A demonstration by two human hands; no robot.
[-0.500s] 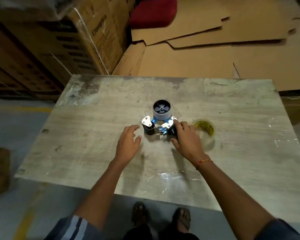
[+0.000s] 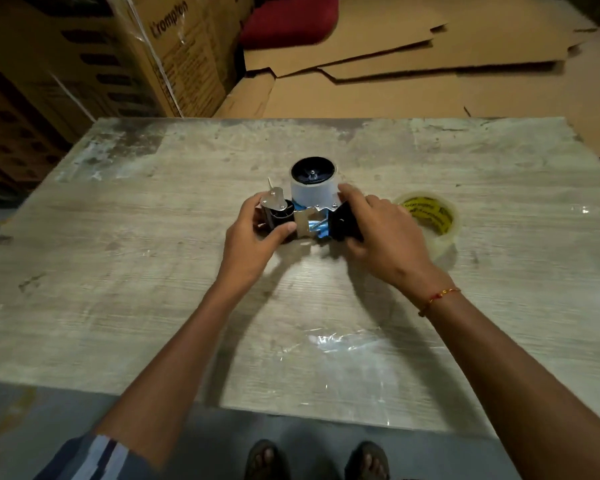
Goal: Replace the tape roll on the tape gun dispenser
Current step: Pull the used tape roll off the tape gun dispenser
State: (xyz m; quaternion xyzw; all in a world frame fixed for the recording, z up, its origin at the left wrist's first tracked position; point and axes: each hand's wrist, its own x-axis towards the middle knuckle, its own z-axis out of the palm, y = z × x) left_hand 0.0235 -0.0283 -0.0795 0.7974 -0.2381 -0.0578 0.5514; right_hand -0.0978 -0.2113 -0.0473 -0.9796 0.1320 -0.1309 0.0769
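The left hand point(image 2: 253, 233) gripped the roller end of the tape gun point(image 2: 309, 216), thumb curled under the black roller and fingers behind the metal plate. The gun lay on its side near the middle of the table point(image 2: 118, 306), its spool pointing upward with the spent core point(image 2: 313, 192), a pale ring, still seated on it. The right hand point(image 2: 381, 233) held the gun's black handle end, thumb below, index finger reaching up to touch the core's side. Just beside that hand, touching the back of its fingers or nearly so, lay the new roll point(image 2: 430, 220), clear tape with a yellow printed core, flat on the table.

Judged risks: the toothed cutter sat at the end held by the left hand, and a slip while pulling the core off could drag fingers across it. The core may fit tightly; a hard tug could jerk the gun loose or knock the new roll, which lay close to the right wrist, toward the table's edge. Whether any tape remained threaded over the roller could not be told.

The table was a worn, pale, wood-grained sheet, stained darker at the far left corner, with shiny scraps of clear tape or film point(image 2: 333, 341) stuck near the front edge. To the left stood stacked printed cartons point(image 2: 118, 57); behind the table lay flattened cardboard point(image 2: 430, 74) and a red cushion point(image 2: 288, 22). The floor was grey concrete; sandalled feet point(image 2: 316, 459) showed below.
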